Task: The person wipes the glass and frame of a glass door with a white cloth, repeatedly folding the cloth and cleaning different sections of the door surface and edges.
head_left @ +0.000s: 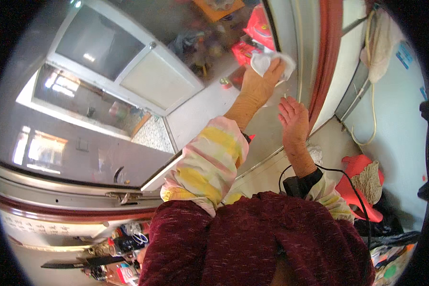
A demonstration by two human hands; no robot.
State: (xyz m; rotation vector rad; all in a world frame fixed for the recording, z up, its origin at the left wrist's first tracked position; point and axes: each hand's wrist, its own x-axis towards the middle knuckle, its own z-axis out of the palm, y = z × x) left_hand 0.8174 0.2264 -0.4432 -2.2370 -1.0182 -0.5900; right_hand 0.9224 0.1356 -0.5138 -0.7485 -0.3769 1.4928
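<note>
My left hand [259, 84], its sleeve pushed up the forearm, presses a crumpled white cloth or tissue [289, 68] against a glass pane [214, 57] near the pane's metal frame. Its fingers lie over the white material. Lower and to the right, my right hand [294, 119] is raised with its fingers extended, close to the glass and the frame, holding nothing that I can see. Through or in the glass, red packages [245, 52] show beside the cloth.
A red-brown frame strip [323, 64] runs down beside the pane. At right, a metal hook [373, 132] hangs by a pale blue surface [397, 114], with a red basin-like object [354, 168] below. A black cable [354, 186] loops past my right wrist. Assorted items [125, 243] lie at lower left.
</note>
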